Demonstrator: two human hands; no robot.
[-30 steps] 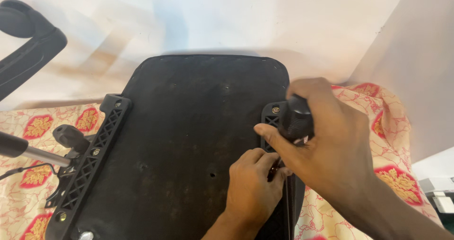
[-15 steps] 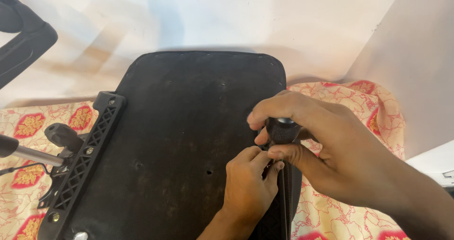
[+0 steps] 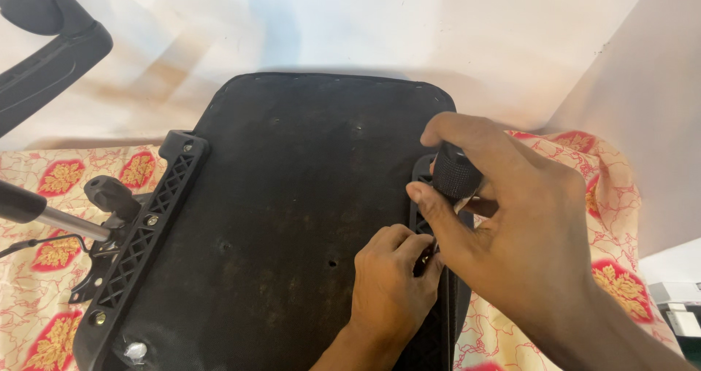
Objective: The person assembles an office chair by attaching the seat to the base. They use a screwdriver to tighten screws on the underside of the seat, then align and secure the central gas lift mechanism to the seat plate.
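Your right hand has shifted, gripping a knurled black screwdriver handle; its tip hides behind your left hand, pinched at the right bracket.

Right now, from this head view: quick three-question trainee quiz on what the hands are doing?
1. True or false: the right hand grips a black ridged handle.
2. Where do the left hand fingertips rest? A) left bracket B) right bracket C) cloth
3. What colour is the seat base?

Key: 1 true; 2 B; 3 black.
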